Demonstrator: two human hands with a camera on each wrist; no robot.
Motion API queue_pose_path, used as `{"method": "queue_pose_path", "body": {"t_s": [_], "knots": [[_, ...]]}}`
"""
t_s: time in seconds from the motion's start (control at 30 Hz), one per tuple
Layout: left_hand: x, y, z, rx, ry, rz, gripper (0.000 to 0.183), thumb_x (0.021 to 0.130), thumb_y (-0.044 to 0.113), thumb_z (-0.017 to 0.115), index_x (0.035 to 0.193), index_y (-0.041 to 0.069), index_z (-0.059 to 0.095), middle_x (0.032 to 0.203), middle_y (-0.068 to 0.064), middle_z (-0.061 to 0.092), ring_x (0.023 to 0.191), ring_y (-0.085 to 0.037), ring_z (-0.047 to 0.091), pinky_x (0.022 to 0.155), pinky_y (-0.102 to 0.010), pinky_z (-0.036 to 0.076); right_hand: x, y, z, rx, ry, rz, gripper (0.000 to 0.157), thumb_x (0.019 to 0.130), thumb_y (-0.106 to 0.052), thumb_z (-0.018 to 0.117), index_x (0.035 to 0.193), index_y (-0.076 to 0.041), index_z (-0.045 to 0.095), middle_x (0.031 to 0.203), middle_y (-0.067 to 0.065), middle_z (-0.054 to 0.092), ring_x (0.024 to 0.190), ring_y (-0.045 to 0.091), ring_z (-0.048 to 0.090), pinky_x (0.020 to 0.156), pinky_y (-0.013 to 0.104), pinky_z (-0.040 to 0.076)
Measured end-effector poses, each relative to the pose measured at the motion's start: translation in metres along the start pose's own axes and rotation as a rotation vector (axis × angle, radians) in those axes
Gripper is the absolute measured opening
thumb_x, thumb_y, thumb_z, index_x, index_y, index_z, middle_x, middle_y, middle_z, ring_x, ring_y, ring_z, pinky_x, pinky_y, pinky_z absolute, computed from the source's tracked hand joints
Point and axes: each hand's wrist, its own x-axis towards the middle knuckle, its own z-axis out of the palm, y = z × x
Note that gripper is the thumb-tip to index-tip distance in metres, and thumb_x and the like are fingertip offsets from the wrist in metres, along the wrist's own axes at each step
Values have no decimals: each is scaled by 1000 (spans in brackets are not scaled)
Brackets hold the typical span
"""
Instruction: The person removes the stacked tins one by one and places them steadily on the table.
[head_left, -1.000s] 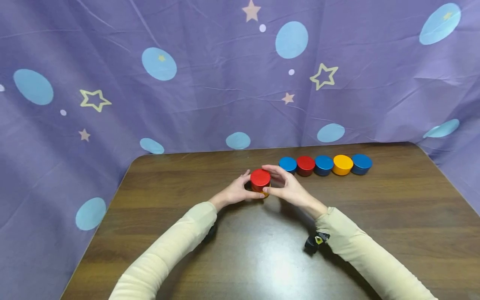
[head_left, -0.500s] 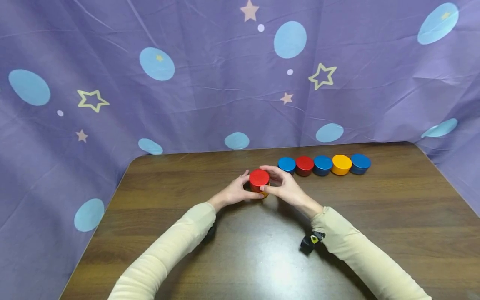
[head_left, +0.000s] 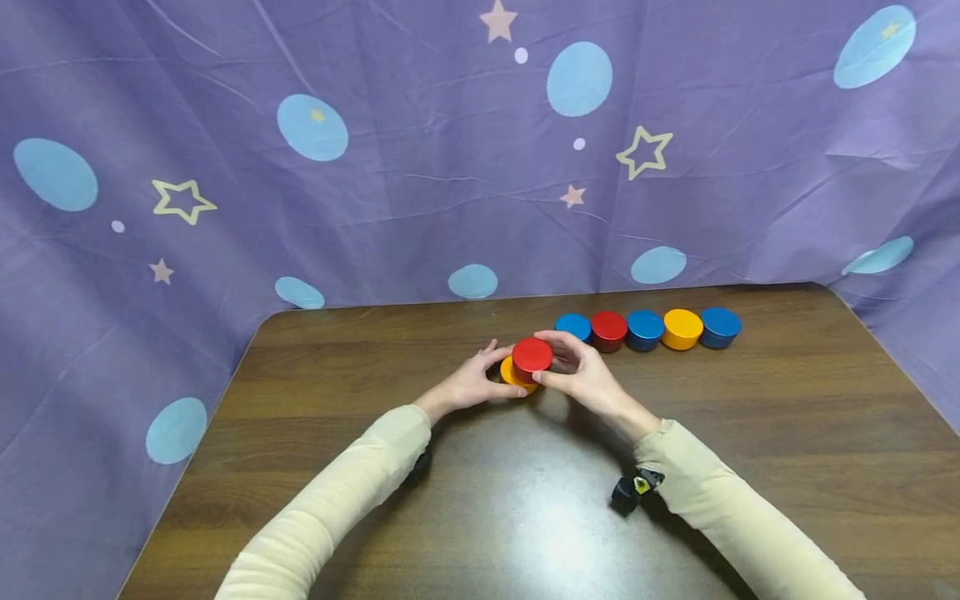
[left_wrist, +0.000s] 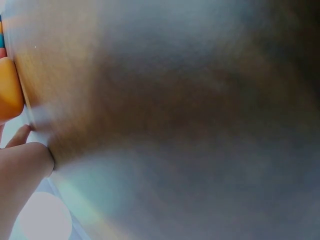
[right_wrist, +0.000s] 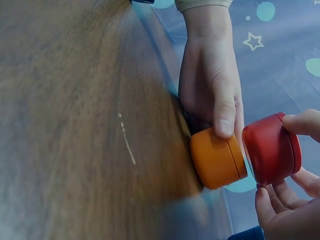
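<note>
My right hand [head_left: 583, 377] holds a red round lidded tin [head_left: 532, 358] between thumb and fingers. Below it and a little to the left, an orange round lidded tin [head_left: 508, 375] stands on the table, partly covered by the red one. Around the orange tin curls my left hand [head_left: 471, 382], its thumb along the near side. In the right wrist view, a narrow gap separates the slightly tilted red tin [right_wrist: 270, 150] from the orange tin [right_wrist: 215, 160]. Only the orange tin's edge [left_wrist: 10, 90] and part of my left hand [left_wrist: 22, 170] show in the left wrist view.
A row of similar tins lines the back right of the wooden table [head_left: 360, 358]: a blue tin [head_left: 573, 325] partly behind my right fingers, a red one [head_left: 608, 331], another blue [head_left: 645, 330], a yellow-orange one [head_left: 682, 329] and a blue end tin [head_left: 721, 327]. A purple curtain [head_left: 420, 167] hangs behind.
The red tin, earlier directly over the orange one, has shifted right with my right hand, uncovering part of the orange top. My left hand and the orange tin stay in place.
</note>
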Motion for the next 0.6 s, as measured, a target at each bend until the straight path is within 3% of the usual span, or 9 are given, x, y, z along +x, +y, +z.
{"method": "queue_pose_path", "body": {"t_s": [0.2,0.6], "knots": [[-1,1,-1,1,-22,10,72,82,29,78,144,11,46,151,-6,37,145,-30,11,114,-52,7,-4,0,-10,-19,37,5,57,82,5,71,134,6,48,130,22,54,116,34,55,101,38,42],[-1,0,-1,-14,-29,17,66,83,27,77,142,15,50,152,-4,36,145,-28,9,115,-50,5,-14,1,-32,-54,84,34,55,84,3,70,135,4,49,131,21,53,118,31,51,99,26,42]]}}
